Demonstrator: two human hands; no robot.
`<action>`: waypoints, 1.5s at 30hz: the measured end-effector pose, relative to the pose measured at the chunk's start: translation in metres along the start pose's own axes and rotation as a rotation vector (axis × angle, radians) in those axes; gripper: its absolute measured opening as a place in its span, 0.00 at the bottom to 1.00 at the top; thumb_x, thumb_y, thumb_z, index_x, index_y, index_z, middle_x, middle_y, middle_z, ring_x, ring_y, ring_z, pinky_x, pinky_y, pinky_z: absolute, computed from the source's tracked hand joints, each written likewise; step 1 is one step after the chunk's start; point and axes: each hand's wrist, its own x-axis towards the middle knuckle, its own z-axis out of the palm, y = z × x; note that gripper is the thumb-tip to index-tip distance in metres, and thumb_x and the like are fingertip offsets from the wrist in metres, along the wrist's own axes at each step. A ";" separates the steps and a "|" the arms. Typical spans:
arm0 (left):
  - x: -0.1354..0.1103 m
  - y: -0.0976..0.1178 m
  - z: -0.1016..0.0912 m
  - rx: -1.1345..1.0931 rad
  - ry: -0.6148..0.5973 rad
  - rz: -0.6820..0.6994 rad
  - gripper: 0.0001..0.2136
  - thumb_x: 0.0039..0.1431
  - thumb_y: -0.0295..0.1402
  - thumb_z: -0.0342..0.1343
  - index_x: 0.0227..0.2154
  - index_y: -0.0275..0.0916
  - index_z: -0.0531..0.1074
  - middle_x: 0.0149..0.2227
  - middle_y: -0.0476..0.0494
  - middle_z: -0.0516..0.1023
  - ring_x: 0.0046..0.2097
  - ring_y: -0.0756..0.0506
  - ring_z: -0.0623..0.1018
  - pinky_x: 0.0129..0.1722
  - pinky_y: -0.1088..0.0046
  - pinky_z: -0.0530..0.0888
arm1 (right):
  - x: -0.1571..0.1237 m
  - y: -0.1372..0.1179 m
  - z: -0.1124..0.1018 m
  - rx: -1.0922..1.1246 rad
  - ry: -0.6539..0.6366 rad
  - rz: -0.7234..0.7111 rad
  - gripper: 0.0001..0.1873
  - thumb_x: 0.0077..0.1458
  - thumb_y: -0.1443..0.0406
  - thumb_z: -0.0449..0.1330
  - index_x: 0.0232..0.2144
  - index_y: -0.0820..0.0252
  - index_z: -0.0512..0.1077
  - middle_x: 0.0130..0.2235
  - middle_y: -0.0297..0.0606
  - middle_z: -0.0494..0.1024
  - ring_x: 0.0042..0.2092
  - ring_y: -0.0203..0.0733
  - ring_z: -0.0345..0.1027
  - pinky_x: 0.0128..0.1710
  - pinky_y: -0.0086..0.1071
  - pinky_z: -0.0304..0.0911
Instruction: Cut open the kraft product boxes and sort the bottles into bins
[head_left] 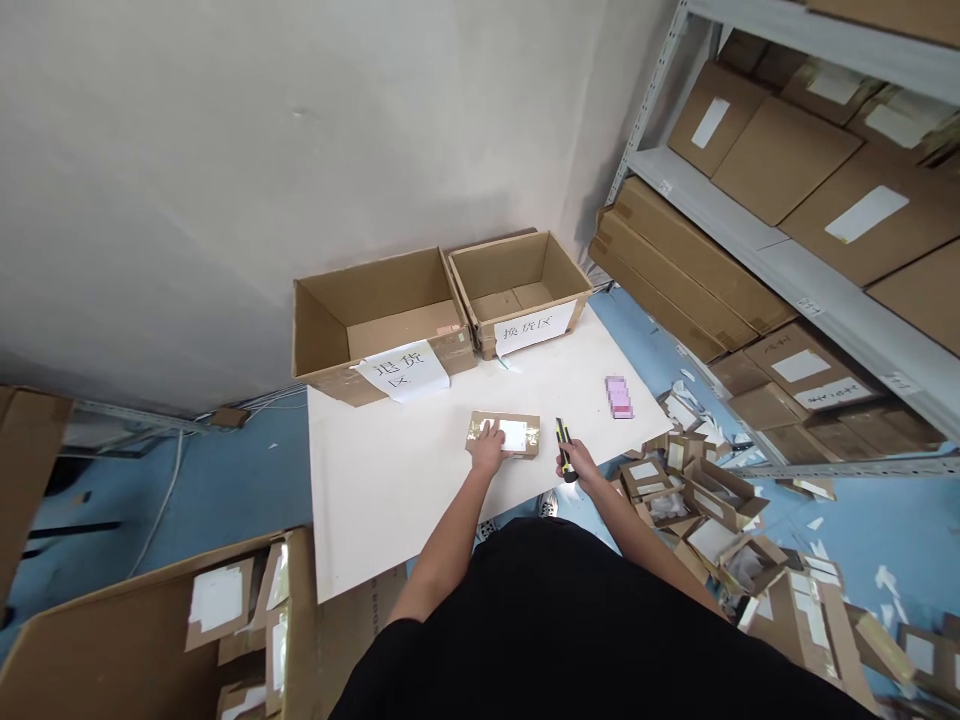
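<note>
A small taped cardboard box [531, 436] with a white label lies on the white table, in front of me. My left hand [489, 450] holds it at its left part, fingers over the top and thumb toward the near side. To the right of the box, my right hand [574, 460] is closed around a black and yellow-green utility knife [562, 436], which points away from me. The knife is apart from the box. Whether its blade is out is too small to tell.
Two large open cartons [322, 378] [486, 335] with handwritten paper signs stand along the table's back. A pink pixelated item [619, 397] lies at right. Opened boxes [724, 495] litter the right floor. Loaded shelving [750, 240] rises beyond; a big carton [97, 650] stands front left.
</note>
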 end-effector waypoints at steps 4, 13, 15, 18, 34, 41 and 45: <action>0.001 0.008 0.011 0.021 0.036 -0.079 0.17 0.64 0.40 0.64 0.52 0.44 0.71 0.78 0.38 0.51 0.78 0.32 0.49 0.68 0.48 0.64 | 0.026 0.007 -0.004 -0.280 0.032 0.001 0.25 0.65 0.42 0.58 0.31 0.55 0.65 0.15 0.26 0.68 0.12 0.34 0.59 0.14 0.25 0.56; 0.005 0.005 0.012 0.055 0.063 -0.072 0.16 0.65 0.48 0.62 0.48 0.45 0.72 0.77 0.41 0.54 0.77 0.34 0.51 0.69 0.47 0.65 | 0.066 0.003 0.002 -0.570 -0.034 -0.023 0.30 0.69 0.41 0.53 0.25 0.55 0.64 0.14 0.28 0.67 0.13 0.32 0.59 0.16 0.25 0.56; 0.006 0.004 0.012 0.061 0.060 -0.071 0.18 0.64 0.50 0.62 0.48 0.45 0.72 0.77 0.40 0.54 0.77 0.33 0.51 0.68 0.47 0.66 | 0.066 0.008 0.002 -0.605 -0.052 -0.050 0.30 0.70 0.42 0.53 0.24 0.55 0.64 0.14 0.29 0.68 0.13 0.33 0.60 0.16 0.26 0.56; 0.007 0.004 0.013 0.063 0.051 -0.075 0.18 0.64 0.51 0.62 0.50 0.46 0.72 0.76 0.41 0.55 0.77 0.32 0.52 0.66 0.46 0.68 | 0.062 0.020 -0.003 -0.649 -0.069 -0.069 0.30 0.70 0.42 0.53 0.23 0.55 0.64 0.15 0.29 0.69 0.13 0.34 0.61 0.17 0.27 0.57; 0.010 -0.020 -0.033 -0.012 0.127 -0.098 0.12 0.71 0.39 0.53 0.53 0.44 0.70 0.74 0.40 0.59 0.76 0.37 0.52 0.69 0.54 0.62 | 0.057 0.044 0.031 -0.595 0.226 -0.093 0.28 0.57 0.43 0.67 0.45 0.55 0.65 0.34 0.38 0.81 0.31 0.45 0.79 0.29 0.31 0.69; -0.038 -0.035 -0.014 -0.040 0.123 -0.414 0.15 0.72 0.38 0.46 0.55 0.41 0.68 0.59 0.32 0.75 0.61 0.36 0.74 0.55 0.58 0.72 | 0.106 -0.012 0.115 -0.825 0.270 -0.130 0.37 0.53 0.42 0.69 0.53 0.58 0.65 0.51 0.54 0.81 0.52 0.58 0.78 0.45 0.39 0.72; -0.053 -0.030 -0.013 -0.135 -0.061 -0.346 0.15 0.72 0.42 0.46 0.52 0.43 0.70 0.49 0.37 0.81 0.49 0.37 0.81 0.47 0.62 0.75 | 0.123 -0.052 0.148 -0.994 0.169 -0.271 0.33 0.55 0.47 0.70 0.52 0.57 0.65 0.49 0.52 0.82 0.51 0.56 0.78 0.44 0.36 0.70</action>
